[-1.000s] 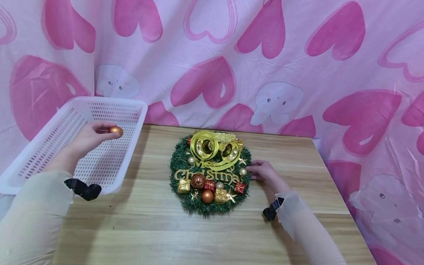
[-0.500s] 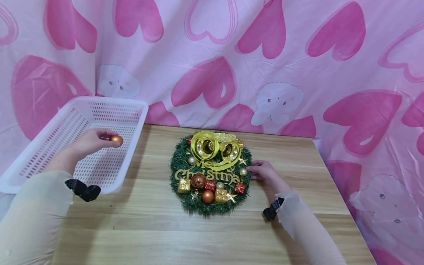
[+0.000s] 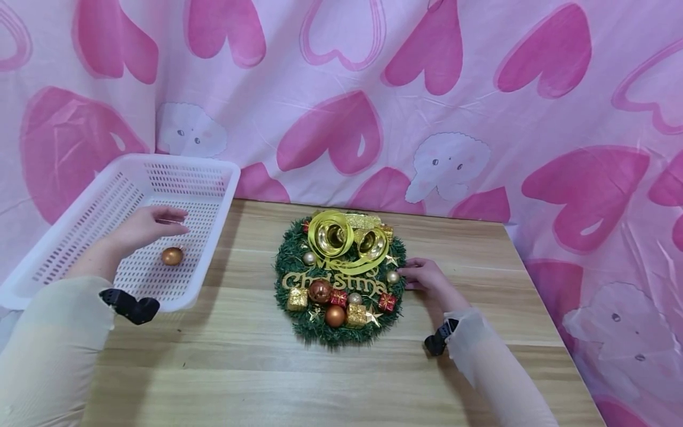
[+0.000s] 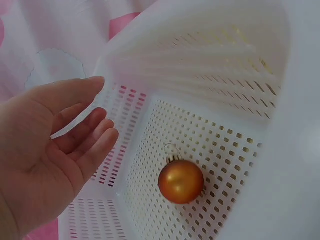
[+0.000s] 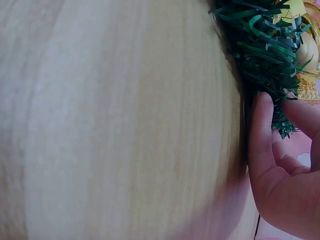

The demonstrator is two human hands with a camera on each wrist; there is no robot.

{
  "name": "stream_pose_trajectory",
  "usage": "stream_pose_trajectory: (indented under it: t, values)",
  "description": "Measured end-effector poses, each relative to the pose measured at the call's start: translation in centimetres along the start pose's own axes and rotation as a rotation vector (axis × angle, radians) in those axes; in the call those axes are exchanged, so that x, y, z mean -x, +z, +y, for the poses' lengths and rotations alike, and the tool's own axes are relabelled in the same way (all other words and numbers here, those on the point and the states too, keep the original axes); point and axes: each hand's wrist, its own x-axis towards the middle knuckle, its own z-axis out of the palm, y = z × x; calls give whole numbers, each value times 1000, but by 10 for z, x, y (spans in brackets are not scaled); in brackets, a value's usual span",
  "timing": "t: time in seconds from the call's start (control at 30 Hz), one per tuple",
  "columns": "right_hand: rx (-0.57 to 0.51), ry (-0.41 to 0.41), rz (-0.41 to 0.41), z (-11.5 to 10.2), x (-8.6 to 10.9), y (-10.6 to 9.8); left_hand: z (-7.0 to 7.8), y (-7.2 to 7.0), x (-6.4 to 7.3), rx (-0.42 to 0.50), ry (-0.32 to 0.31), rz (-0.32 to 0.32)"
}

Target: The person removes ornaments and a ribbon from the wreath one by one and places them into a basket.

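Observation:
An orange-gold Christmas bauble point(image 3: 172, 256) with a wire loop lies on the floor of the white plastic basket point(image 3: 229, 196). Above and beside it, my left hand point(image 3: 146, 228) hovers inside the basket with fingers relaxed and apart, holding nothing. The left wrist view has the bauble point(image 4: 181, 182) well clear of the fingertips. A green Christmas wreath point(image 3: 290, 246) with gold bells, ribbon, baubles, small gift boxes and "Merry Christmas" lettering lies flat on the table. At its right edge my right hand point(image 3: 425, 277) grips the greenery point(image 5: 262, 52) between thumb and fingers.
Wood-grain table point(image 3: 256, 373) lies under the wreath and reaches to the right edge. Behind it hangs a pink curtain point(image 3: 256, 112) with hearts. The basket's raised rim surrounds the left hand's area.
The left hand has lowered into the basket and let go of the bauble, which now rests on the basket floor. The right hand and wreath stay in place.

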Motion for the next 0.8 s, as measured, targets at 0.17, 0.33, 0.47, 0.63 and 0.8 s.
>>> stream_pose_trajectory:
  t: [0.17, 0.33, 0.47, 0.63, 0.8]
  values:
    - [16, 1, -3, 0, 0, -1, 12, 0, -3, 3, 45, 60]
    - [18, 8, -4, 0, 0, 0, 39, 4, -5, 86, 37, 63]
    - [14, 17, -3, -1, 0, 0, 63, 10, -6, 146, 88, 65]
    - [25, 17, 6, -2, 0, 1, 86, 22, -11, 190, 164, 55]
    - [36, 14, 8, -1, 0, 0, 102, 35, -18, 231, 217, 26]
